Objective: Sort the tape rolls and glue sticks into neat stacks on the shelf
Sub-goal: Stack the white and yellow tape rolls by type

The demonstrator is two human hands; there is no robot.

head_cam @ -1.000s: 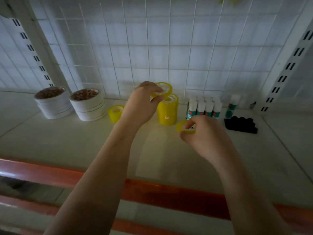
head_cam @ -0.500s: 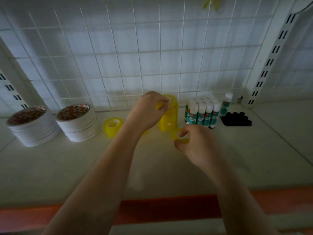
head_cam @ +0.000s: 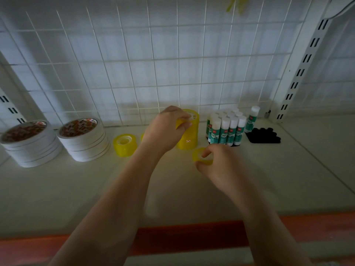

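Item 1: my left hand (head_cam: 166, 129), fingers curled round the top yellow roll (head_cam: 187, 120) of the yellow tape stack (head_cam: 189, 138), which stands upright near the wire grid back panel (head_cam: 134, 64).

Item 2: my right hand (head_cam: 215, 164), thumb and fingers pinching 1 loose yellow tape roll (head_cam: 200, 155), held in front of the stack and apart from it; I cannot tell whether it touches the shelf (head_cam: 76, 189).

Item 3: 1 short stack of yellow tape (head_cam: 124, 144), standing on the shelf left of my left wrist.

Item 4: 2 stacks of white tape rolls with printed tops, the far-left stack (head_cam: 28, 144) and the nearer one (head_cam: 82, 139), side by side.

Item 5: glue sticks (head_cam: 226, 127), white caps and teal labels, upright in a tight block just right of the tall yellow stack; 1 further glue stick (head_cam: 252, 119) stands alone to their right.

Item 6: a cluster of small black objects (head_cam: 264, 134), right of the glue; too dark to identify.

Item 7: red shelf edge (head_cam: 182, 239), along the front.
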